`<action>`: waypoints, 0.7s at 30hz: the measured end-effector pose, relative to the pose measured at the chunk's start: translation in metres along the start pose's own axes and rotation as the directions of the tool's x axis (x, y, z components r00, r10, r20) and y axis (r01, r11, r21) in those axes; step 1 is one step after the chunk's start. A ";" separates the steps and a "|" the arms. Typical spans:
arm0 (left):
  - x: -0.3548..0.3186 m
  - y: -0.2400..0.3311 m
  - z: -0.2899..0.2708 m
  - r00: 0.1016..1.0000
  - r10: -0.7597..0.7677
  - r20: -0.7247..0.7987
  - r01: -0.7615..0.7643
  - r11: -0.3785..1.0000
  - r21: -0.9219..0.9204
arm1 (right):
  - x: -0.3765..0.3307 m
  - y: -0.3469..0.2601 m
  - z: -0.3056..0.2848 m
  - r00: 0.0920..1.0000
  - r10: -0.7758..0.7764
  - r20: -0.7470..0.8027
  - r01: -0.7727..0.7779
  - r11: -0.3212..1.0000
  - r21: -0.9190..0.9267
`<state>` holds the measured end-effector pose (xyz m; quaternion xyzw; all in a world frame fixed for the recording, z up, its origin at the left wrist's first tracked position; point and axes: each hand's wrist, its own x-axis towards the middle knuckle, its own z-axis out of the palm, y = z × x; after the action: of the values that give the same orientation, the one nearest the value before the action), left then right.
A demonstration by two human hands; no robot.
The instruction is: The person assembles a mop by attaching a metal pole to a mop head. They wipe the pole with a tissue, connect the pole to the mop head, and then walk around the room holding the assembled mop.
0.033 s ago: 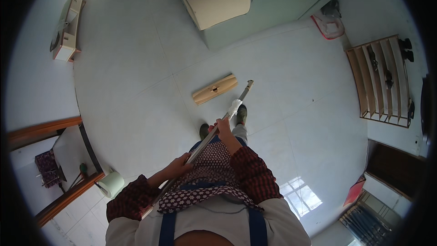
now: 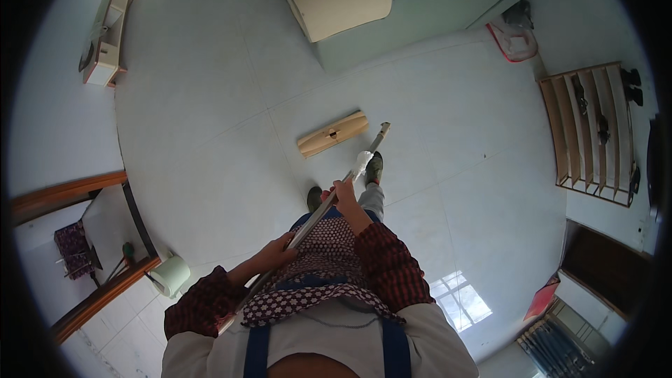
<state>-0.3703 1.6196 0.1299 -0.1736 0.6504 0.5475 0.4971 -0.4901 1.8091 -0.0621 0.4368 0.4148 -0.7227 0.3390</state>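
Observation:
A long metal pole [image 2: 316, 218] slants across the front of my body, from beside my left forearm up toward the far right. My left hand [image 2: 274, 255] is closed round its lower part. Farther up, my right hand [image 2: 343, 196] is also wrapped round the pole. Just beyond the right hand, something white and crumpled [image 2: 362, 164], perhaps plastic or cloth, clings to the shaft. The pole's bare far end [image 2: 385, 127] is above the floor or touching it; I cannot tell. Apart from it, to its left, a tan flat mop head [image 2: 333, 134] lies on the floor with a dark socket in its middle.
A cream and green sofa [image 2: 350, 7] stands ahead with a dark phone on it. At right are a shoe rack [image 2: 553, 122] and a red-rimmed clear container [image 2: 514, 45]. A pale green bucket [image 2: 171, 276] stands near the wood-framed doorway [image 2: 105, 299] at left. My feet are on pale tiles.
The view has turned slightly, so the room's things sit a little differently. Both hands keep the same grip on the pole.

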 end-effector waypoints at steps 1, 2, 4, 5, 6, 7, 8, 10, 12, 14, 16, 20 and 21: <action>0.014 0.009 -0.002 1.000 -0.023 -0.006 0.023 0.999 -0.025 | 0.014 -0.007 0.001 1.000 0.019 -0.005 -0.019 0.999 -0.050; 0.026 0.015 -0.002 0.999 -0.049 -0.011 0.048 0.997 -0.052 | 0.026 -0.010 0.000 0.999 0.040 -0.011 -0.041 0.994 -0.100; 0.044 0.014 0.008 0.993 -0.098 -0.069 0.091 0.990 -0.104 | 0.043 -0.010 -0.001 0.993 0.120 -0.016 -0.121 0.988 -0.094; 0.056 0.017 0.013 0.988 -0.124 -0.096 0.111 0.985 -0.129 | 0.059 -0.020 0.002 0.984 0.175 0.029 -0.170 0.977 -0.128; 0.067 0.024 0.022 0.981 -0.156 -0.117 0.143 0.984 -0.107 | 0.079 -0.020 -0.007 0.971 0.233 0.059 -0.222 0.963 -0.151; 0.080 0.021 0.031 0.975 -0.143 -0.171 0.131 0.988 -0.081 | 0.094 -0.028 -0.010 0.955 0.283 0.090 -0.263 0.947 -0.186; 0.092 0.011 0.045 0.966 -0.129 -0.223 0.121 0.991 -0.051 | 0.102 -0.027 -0.013 0.956 0.286 0.073 -0.267 0.943 -0.199; 0.104 0.012 0.050 0.954 -0.174 -0.243 0.169 0.985 -0.043 | 0.115 -0.030 -0.004 0.941 0.336 0.040 -0.308 0.898 -0.314; 0.113 0.019 0.053 0.932 -0.217 -0.289 0.191 0.975 -0.116 | 0.131 -0.025 0.000 0.919 0.392 0.030 -0.354 0.858 -0.371; 0.124 0.049 0.051 0.908 -0.305 -0.287 0.235 0.938 -0.254 | 0.148 -0.018 -0.005 0.918 0.390 0.069 -0.321 0.836 -0.444; 0.131 0.054 0.036 0.894 -0.388 -0.224 0.302 0.891 -0.339 | 0.159 -0.010 0.001 0.915 0.399 0.061 -0.322 0.813 -0.486; 0.147 0.023 0.046 0.888 -0.389 -0.247 0.298 0.894 -0.335 | 0.180 -0.003 -0.003 0.898 0.440 0.021 -0.370 0.779 -0.507; 0.153 0.021 0.045 0.889 -0.368 -0.273 0.288 0.912 -0.292 | 0.184 -0.002 -0.005 0.891 0.454 0.032 -0.374 0.771 -0.515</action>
<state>-0.4343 1.7154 0.0171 -0.4285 0.6115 0.4944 0.4450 -0.5613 1.7912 -0.2312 0.3584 0.4515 -0.5306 0.6214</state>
